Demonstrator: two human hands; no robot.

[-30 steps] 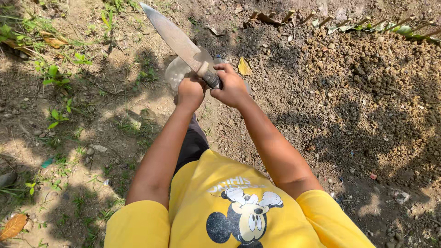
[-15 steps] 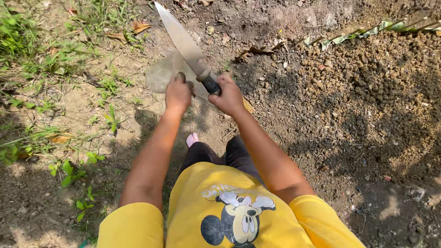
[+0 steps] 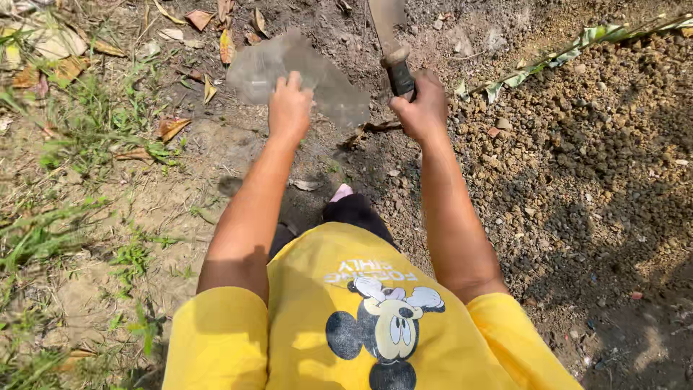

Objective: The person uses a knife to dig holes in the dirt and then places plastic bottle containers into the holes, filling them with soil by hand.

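Observation:
My right hand is closed around the dark handle of a long knife, whose blade points up and away toward the top edge. My left hand grips a thin, cloudy, translucent plastic sheet held out over the dirt. The two hands are apart, with the sheet's right corner reaching toward the knife handle. I wear a yellow printed shirt. One foot shows between my arms.
Loose clumpy brown soil covers the right side. Patchy grass and dry leaves lie at the left. A wilted green leaf stalk crosses the upper right.
The hands have come apart: the left now holds the plastic sheet out to the left, and the knife has swung more upright. The view shifted forward over the ground.

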